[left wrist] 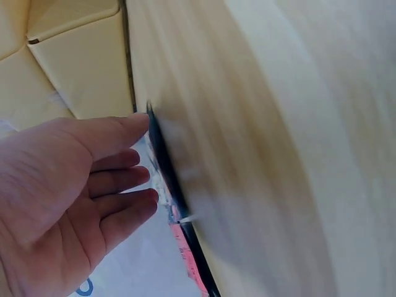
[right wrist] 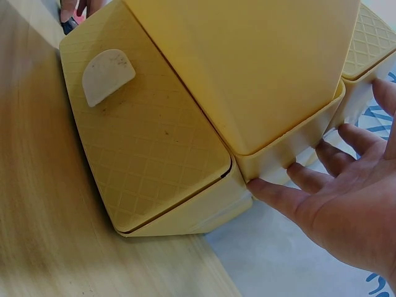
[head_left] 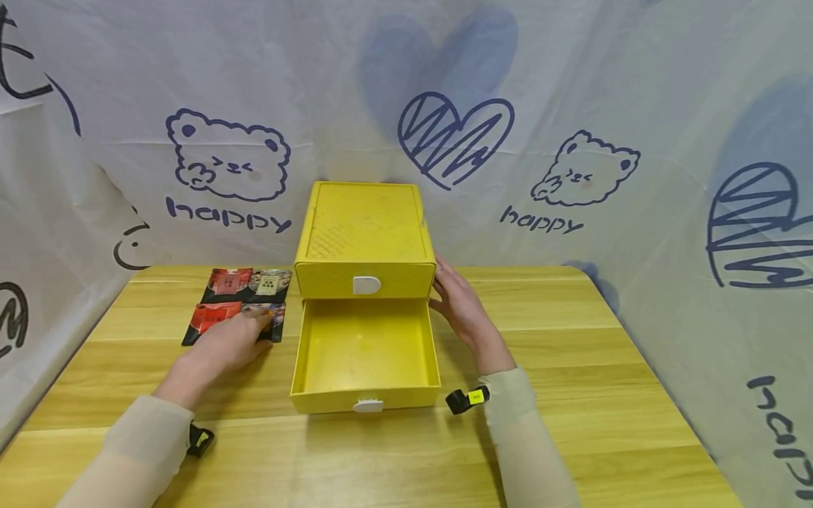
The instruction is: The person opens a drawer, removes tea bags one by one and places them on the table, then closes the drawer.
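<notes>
head view: left hand (head_left: 230, 340) over near-right sachet (head_left: 278, 326), just left of pulled-out yellow drawer (head_left: 330, 401).
whether it pinches is unclear; right hand (head_left: 462, 305), fingers extended, touches drawer unit (head_left: 362, 226).

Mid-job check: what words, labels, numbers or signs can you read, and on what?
"happy": backdrop, under left bear.
"happy": backdrop, under right bear.
"hap", cut off: backdrop, lower right.
Backdrop, upper left: strokes cut off, unreadable.
Packets: labels too small to read.
Yellow tag at right wrist: too small to read.
</notes>
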Demonstrator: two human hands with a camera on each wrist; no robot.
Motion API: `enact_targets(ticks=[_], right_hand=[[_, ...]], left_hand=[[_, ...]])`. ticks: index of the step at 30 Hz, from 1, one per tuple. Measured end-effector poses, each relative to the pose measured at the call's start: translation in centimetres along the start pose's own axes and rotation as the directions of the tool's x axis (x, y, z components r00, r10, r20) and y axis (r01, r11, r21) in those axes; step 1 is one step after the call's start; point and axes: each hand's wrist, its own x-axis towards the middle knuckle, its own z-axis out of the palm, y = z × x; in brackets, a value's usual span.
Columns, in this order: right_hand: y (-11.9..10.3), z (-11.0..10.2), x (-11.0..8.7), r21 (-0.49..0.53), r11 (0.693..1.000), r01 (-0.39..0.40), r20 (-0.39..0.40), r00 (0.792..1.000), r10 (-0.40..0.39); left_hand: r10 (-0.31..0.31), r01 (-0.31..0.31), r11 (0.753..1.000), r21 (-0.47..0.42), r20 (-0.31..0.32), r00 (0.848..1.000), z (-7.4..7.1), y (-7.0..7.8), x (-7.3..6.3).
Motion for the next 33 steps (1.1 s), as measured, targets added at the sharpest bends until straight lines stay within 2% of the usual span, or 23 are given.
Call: enact_targets(ticks=[5,9,13,16,17,19,22,24,27,33], right_hand=[[0.0,0.0,0.0,0.001,1.0,-0.002,0.002,1.0,0.002],[0.0,0.1,0.0,0.0,1.0,-0.001,-0.001,1.0,0.001],[0.0,0.1,0.1,0.005,1.0,0.002,-0.001,1.0,-0.002],[0.0,0.1,0.1,0.007,1.0,0.002,0.0,1.0,-0.002],[0.0,0.1,0.1,0.005,1.0,0.002,0.001,1.0,-0.002],[0.0,0.1,0.1,0.003,1.0,0.001,0.002,1.0,-0.001],[0.1,0.0,0.1,0.0,1.0,0.002,0.004,1.0,-0.002],[0.1,0.1,0.1,-0.002,1.0,0.002,0.005,1.0,-0.002],[0.1,0.0,0.0,-0.001,1.0,0.001,0.003,1.0,-0.001],[0.0,0.1,0.0,0.0,1.0,0.001,0.003,1.0,-0.001]], left_hand=[[0.016,-0.021,0.997,-0.071,-0.071,0.997,-0.9,0.5,-0.8],[0.035,-0.049,0.994,-0.093,-0.149,0.988,-1.6,0.9,-1.5],[0.053,-0.078,0.992,-0.102,-0.231,0.972,-2.3,1.4,-2.4],[0.066,-0.102,0.99,-0.099,-0.321,0.945,-2.7,1.9,-3.1],[0.073,-0.114,0.989,-0.096,-0.359,0.93,-2.8,2.1,-3.3],[0.1,-0.153,0.985,-0.083,-0.448,0.889,-3.1,2.5,-3.7],[0.153,-0.227,0.972,-0.058,-0.574,0.804,-3.5,3.1,-4.2],[0.19,-0.278,0.96,-0.039,-0.637,0.747,-3.9,3.6,-4.4],[0.234,-0.333,0.943,-0.008,-0.696,0.679,-4.6,4.6,-4.6],[0.341,-0.432,0.898,0.076,-0.741,0.578,-6.2,7.2,-5.1]])
